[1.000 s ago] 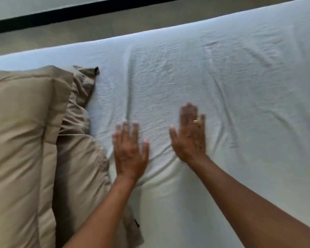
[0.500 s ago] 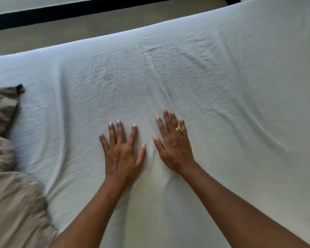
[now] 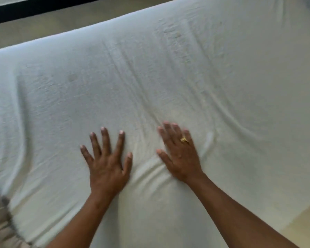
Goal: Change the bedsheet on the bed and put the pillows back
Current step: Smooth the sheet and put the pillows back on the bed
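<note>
Smoothing is what you are doing now: your left hand [image 3: 106, 165] and right hand [image 3: 180, 154] are lying flat and spread on the white bedsheet [image 3: 150, 77], palms down, fingers splayed and gripping nothing. Compared with a moment ago, your view is swinging away from the tan pillow [image 3: 0, 224], which is shrinking to a scrap at the near left of the sheet, and your hands are working further along the mattress with the fingers fanning wider. I am judging from this that the sheet is already on and you are pressing out creases, with the pillows not yet put back. Soft ridges are running away from your hands toward the sheet's far edge, and a fold is bunching between your wrists. The sheet's long axis is running left to right across your view, its far edge bordering the floor [image 3: 43, 27].
</note>
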